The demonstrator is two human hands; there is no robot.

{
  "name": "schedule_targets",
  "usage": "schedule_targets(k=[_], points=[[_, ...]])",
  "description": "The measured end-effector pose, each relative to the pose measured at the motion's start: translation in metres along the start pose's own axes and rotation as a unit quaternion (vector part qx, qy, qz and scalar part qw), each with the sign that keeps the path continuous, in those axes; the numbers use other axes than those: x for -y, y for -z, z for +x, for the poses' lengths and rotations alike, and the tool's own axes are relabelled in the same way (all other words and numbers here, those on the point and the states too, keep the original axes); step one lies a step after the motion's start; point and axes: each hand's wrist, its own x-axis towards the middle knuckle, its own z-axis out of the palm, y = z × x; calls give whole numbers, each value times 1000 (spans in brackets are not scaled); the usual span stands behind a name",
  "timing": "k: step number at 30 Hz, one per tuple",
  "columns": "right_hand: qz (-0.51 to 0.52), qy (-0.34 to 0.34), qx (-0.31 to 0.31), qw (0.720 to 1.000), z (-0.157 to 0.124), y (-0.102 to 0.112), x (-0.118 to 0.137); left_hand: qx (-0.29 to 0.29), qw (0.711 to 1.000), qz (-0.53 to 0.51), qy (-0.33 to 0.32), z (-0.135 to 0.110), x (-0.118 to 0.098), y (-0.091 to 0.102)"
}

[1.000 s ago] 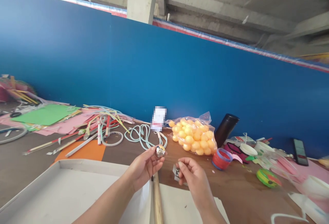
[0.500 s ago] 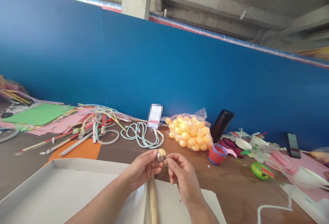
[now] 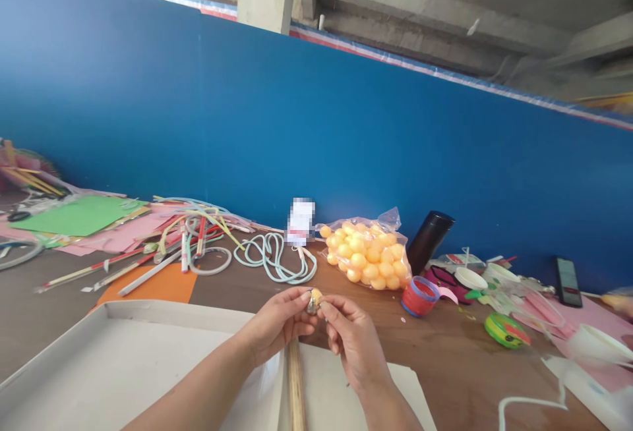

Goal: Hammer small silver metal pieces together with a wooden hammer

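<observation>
In front of me, my left hand [image 3: 275, 325] pinches a small round object [image 3: 314, 299], pale yellow on top with a dark, silvery, mottled lower part; its kind is unclear. The fingers of my right hand [image 3: 352, 332] are closed against its right side, thumb and forefinger together. Both hands are raised over a wooden stick [image 3: 295, 385]. The stick runs along the right edge of a shallow white box [image 3: 173, 345], beside white paper [image 3: 390, 395].
Beyond my hands lie a light-blue cord [image 3: 270, 256] and a clear bag of yellow balls [image 3: 366, 256]. A black bottle [image 3: 429, 240], a red tub [image 3: 419, 297], a green-yellow round case [image 3: 505, 331] and a phone [image 3: 568, 283] are rightward. Papers and tubes [image 3: 182, 246] are leftward. A blue partition [image 3: 316, 114] stands behind.
The view has shifted slightly. The small round object is turned a little, with less of its yellow top showing and my right fingertips closer over it. Both hands still hold it.
</observation>
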Motion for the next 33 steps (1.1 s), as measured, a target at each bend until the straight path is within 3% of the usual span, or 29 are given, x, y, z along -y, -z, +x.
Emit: schedule_targets(k=[33], points=[[74, -70, 24, 995, 1, 6, 3, -21, 997, 70, -3, -1, 0, -1]])
